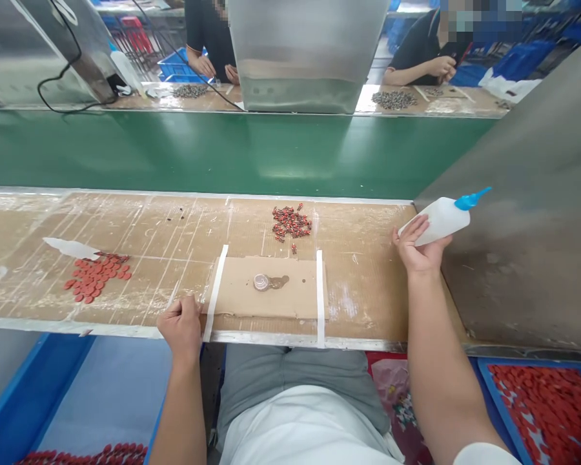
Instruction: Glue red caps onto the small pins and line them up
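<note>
Bottle [443,223]: right of the cardboard [237,303], tipped, blue tip [473,198] up.
Right hand [420,250]: holds the bottle; a soft grip should stop drips.
Left hand [181,323]: curled, just left of the cardboard; can't tell if it pinches anything.
Round piece [261,281]: on the cardboard.

The palm of the left hand [181,321] is hidden; the right edge crops a blue tray [502,413].
</note>
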Demonstrator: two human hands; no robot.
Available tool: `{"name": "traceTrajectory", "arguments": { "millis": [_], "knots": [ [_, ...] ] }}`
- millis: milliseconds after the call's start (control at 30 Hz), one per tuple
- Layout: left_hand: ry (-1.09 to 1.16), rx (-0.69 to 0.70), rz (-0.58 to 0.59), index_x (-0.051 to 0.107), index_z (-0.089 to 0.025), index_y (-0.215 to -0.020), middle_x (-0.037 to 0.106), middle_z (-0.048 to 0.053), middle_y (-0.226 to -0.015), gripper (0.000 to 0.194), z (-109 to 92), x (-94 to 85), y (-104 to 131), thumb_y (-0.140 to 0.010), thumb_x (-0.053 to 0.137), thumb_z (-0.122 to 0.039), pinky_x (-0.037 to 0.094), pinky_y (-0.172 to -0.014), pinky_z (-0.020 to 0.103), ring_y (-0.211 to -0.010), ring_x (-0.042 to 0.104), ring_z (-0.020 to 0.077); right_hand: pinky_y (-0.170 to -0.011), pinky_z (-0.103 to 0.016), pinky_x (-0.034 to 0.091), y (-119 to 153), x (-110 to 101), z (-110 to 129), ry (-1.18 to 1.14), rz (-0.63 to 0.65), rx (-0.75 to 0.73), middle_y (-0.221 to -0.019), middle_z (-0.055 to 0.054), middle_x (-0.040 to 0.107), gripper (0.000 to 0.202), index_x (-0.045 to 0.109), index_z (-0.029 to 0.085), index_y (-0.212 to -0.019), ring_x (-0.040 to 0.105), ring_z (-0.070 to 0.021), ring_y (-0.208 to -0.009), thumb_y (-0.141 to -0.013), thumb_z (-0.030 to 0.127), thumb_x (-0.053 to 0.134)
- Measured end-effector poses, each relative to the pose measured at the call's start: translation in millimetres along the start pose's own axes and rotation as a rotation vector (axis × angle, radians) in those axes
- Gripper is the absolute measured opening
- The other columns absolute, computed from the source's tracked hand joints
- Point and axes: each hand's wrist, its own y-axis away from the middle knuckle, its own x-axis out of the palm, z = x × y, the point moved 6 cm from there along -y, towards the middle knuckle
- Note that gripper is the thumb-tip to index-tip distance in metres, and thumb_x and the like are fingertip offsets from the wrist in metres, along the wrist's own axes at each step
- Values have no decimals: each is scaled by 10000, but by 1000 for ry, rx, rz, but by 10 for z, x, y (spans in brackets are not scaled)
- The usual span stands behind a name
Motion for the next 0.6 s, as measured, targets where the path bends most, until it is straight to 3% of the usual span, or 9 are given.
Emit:
{"name": "traceTrajectory", "arguments": {
  "millis": [100, 200, 300, 367, 433, 467, 533, 600],
  "knots": [
    [526, -320, 163, 330, -188, -548, 290, -77, -477, 371, 38, 127, 26, -802, 598, -224, 165, -403, 234, -408, 202, 61, -716, -170, 521, 5, -12, -112, -278, -110, 112, -1027, -207, 718, 491, 683, 16, -1002, 673, -104, -1046, -985, 319, 297],
    [880, -603, 344, 359, -183, -593, 301, -77, -507, 301, -35, 273, 120, -828, 546, -163, 233, -390, 193, -406, 237, 51, -683, -165, 493, 18, -34, -148, -438, -196, 151, -991, -165, 727, 673, 686, 23, -986, 658, -70, -1044, -973, 409, 134],
    [1051, -732, 398, 431, -166, -646, 396, -52, -570, 204, -127, 351, 218, -830, 506, -120, 316, -412, 164, -453, 366, 44, -705, -207, 527, 2, -46, -107, -244, -152, 125, -1016, -151, 728, 568, 678, 53, -1006, 664, -102, -1043, -965, 463, 287],
    [1105, -791, 413, 504, -139, -718, 487, -12, -645, 114, -182, 415, 308, -823, 483, -101, 353, -426, 141, -533, 476, 51, -724, -268, 577, -24, -1, -27, 213, -5, 19, -1071, -164, 720, 407, 673, 97, -1026, 679, -146, -1025, -872, 461, 578],
    [1115, -838, 397, 574, -102, -821, 571, 40, -734, 110, -242, 482, 421, -822, 465, -101, 428, -480, 132, -647, 576, 77, -732, -314, 596, -13, 100, 57, 870, 175, -184, -1141, -166, 701, 431, 680, 133, -982, 682, -166, -1017, -726, 474, 742],
    [1100, -857, 375, 602, -85, -883, 611, 67, -780, 156, -275, 516, 485, -826, 459, -114, 490, -547, 153, -715, 619, 100, -731, -293, 578, 17, 148, 95, 1243, 243, -320, -1164, -150, 693, 466, 689, 124, -916, 682, -170, -1015, -710, 542, 711],
    [1047, -877, 340, 634, -56, -999, 679, 124, -890, 260, -360, 595, 626, -840, 453, -153, 575, -732, 253, -882, 675, 172, -678, -215, 508, 111, 176, 172, 2057, 300, -606, -1110, -113, 705, 656, 695, 80, -785, 690, -140, -948, -770, 692, 457],
    [1034, -881, 419, 644, -46, -1073, 699, 169, -1061, 327, -496, 744, 784, -859, 449, -197, 565, -885, 328, -1063, 659, 231, -589, -157, 455, 222, 36, 317, 2892, 278, -829, -948, -80, 721, 806, 720, 66, -802, 686, -71, -806, -837, 701, 225]
  ]
}}
